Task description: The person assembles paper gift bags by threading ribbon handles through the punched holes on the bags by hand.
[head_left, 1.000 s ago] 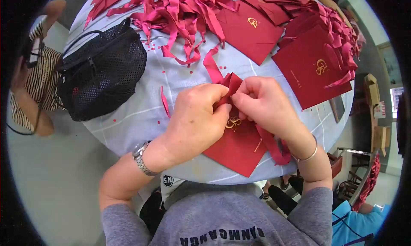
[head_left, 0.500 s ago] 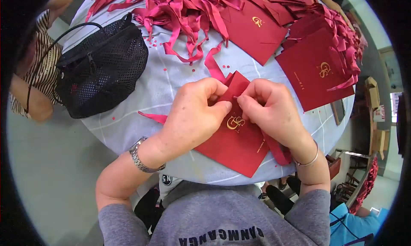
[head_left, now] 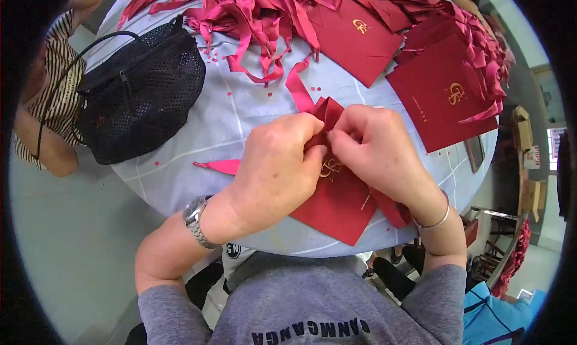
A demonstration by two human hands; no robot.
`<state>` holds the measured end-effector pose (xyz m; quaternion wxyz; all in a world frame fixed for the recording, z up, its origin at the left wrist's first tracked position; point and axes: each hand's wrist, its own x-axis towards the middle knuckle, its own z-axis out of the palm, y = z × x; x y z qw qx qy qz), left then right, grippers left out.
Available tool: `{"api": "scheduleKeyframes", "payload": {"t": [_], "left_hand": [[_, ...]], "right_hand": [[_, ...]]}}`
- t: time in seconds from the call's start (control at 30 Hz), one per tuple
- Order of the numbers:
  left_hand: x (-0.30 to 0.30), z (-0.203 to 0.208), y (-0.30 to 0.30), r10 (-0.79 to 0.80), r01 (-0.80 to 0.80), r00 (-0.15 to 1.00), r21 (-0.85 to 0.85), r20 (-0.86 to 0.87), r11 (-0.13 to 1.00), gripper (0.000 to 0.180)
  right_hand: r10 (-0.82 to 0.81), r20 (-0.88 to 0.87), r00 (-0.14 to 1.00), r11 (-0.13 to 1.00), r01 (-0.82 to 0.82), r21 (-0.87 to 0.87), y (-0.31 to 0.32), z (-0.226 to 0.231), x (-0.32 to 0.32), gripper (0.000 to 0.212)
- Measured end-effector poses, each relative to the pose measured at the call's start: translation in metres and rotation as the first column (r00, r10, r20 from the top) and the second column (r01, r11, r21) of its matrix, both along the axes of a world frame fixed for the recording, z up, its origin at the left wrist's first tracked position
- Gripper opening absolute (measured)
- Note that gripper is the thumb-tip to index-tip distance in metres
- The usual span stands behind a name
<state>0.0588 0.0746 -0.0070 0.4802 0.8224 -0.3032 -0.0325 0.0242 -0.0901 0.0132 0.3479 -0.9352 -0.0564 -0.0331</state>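
Swung round since a second ago, one pink ribbon end (head_left: 217,166) beside the left hand (head_left: 276,158) now points left. Near the front edge of the surface (head_left: 225,116), a red paper bag (head_left: 342,216) with gold print lies slantwise under both hands. The left hand grips its upper part between thumb and fingers; the right hand (head_left: 375,149) is closed in a pinch at its front, though I cannot tell what is between the fingertips. Another ribbon length (head_left: 390,210) shows below the right hand. Beyond lie heaped pink ribbons (head_left: 252,14) and, to the right, more red bags (head_left: 433,113). A black mesh bag (head_left: 141,104) sits at left, near a person in stripes (head_left: 63,83).
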Motion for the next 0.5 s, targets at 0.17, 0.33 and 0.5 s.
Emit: {"api": "scheduleKeyframes", "payload": {"t": [0.17,0.33,0.5], "left_hand": [[0.004,-0.004,0.003,-0.004,-0.001,0.994,-0.042,-0.113,0.999,0.016],[0.011,-0.014,0.006,-0.069,-0.082,0.881,-0.295,-0.469,0.952,0.021],[0.015,-0.010,0.005,-0.080,-0.080,0.813,-0.247,-0.577,0.966,0.018]], "right_hand": [[0.001,0.234,0.972,0.970,0.056,-0.238,0.013,-0.009,-0.010,0.014],[0.000,0.124,0.992,0.999,-0.006,0.044,0.001,-0.002,-0.003,0.009],[-0.042,-0.037,0.998,0.982,0.048,0.185,-0.012,0.000,-0.006,0.010]]}}
